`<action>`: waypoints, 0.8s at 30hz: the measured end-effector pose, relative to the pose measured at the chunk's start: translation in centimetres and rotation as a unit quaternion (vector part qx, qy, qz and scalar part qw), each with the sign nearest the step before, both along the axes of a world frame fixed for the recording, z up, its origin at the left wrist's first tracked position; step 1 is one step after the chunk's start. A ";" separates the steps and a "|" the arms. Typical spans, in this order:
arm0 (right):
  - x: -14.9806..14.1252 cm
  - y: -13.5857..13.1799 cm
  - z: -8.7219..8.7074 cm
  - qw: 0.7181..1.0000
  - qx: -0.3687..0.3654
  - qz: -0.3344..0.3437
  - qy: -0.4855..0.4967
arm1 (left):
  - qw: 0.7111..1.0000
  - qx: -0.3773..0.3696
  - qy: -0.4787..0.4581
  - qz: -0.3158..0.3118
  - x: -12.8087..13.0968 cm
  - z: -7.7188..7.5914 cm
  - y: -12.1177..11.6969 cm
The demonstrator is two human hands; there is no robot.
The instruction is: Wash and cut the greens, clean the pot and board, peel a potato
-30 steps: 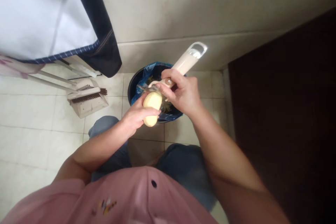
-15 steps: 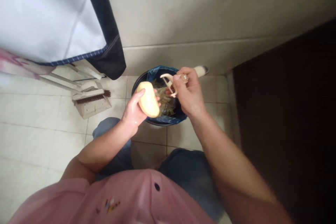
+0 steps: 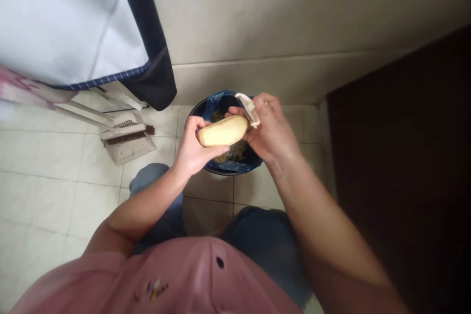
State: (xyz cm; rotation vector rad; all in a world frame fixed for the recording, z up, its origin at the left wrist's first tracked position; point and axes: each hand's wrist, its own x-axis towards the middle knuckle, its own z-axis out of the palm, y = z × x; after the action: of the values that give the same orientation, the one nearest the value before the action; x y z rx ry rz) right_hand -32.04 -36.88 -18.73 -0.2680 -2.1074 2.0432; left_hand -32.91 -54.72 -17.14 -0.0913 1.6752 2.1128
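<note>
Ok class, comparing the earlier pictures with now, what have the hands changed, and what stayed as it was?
The left hand has turned the peeled potato from tilted steeply to lying almost level, and the right hand has brought the peeler round to the potato's right end. Neither hand let go. The black bucket and dustpan stayed put.

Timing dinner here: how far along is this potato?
Done: the showing side of the pale yellow potato looks bare, peelings lying in the black bin lined with blue plastic. In hand: the left hand grips it; the right hand holds a cream plastic peeler at its end. Left: perhaps the hidden underside, which cannot be seen.
</note>
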 end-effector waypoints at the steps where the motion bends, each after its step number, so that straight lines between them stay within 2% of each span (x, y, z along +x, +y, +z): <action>1: 0.1 0.1 0.1 1.000 0.008 -0.003 0.002 | 0.999 -0.037 0.021 -0.027 0.1 -0.1 -0.1; 4: 0.5 -0.2 0.3 0.999 0.040 0.004 0.017 | 0.986 -0.121 0.075 -0.087 0.6 -0.1 0.1; 6: 0.8 -0.5 0.4 0.996 0.073 0.017 0.041 | 0.984 -0.125 0.079 -0.104 0.8 -0.1 0.3; 8: 1.2 -0.4 0.7 0.991 0.109 0.034 0.066 | 0.988 -0.089 0.037 -0.123 0.7 -0.2 0.4; 10: 1.5 0.0 1.3 0.984 0.143 0.056 0.093 | 0.984 -0.038 -0.043 -0.169 0.4 -0.7 0.3; 13: 2.0 0.6 2.4 0.964 0.199 0.116 0.134 | 0.956 0.043 -0.145 -0.251 -0.4 -1.6 0.0; 17: 2.1 0.8 2.9 0.930 0.268 0.182 0.174 | 0.943 0.093 -0.146 -0.284 -0.8 -2.0 -0.3; 20: 1.7 1.0 2.4 0.928 0.301 0.154 0.157 | 0.942 0.073 -0.134 -0.299 -0.7 -1.6 -0.3; 24: 0.9 2.3 0.6 0.930 0.341 0.088 0.111 | 0.934 0.045 -0.163 -0.314 -0.2 -1.6 -0.4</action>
State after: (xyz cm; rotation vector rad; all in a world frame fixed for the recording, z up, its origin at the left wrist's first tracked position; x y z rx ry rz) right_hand -31.16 -34.61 -18.09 0.2540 -2.5828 1.2067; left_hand -33.10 -55.10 -18.78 0.1060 1.2005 1.5817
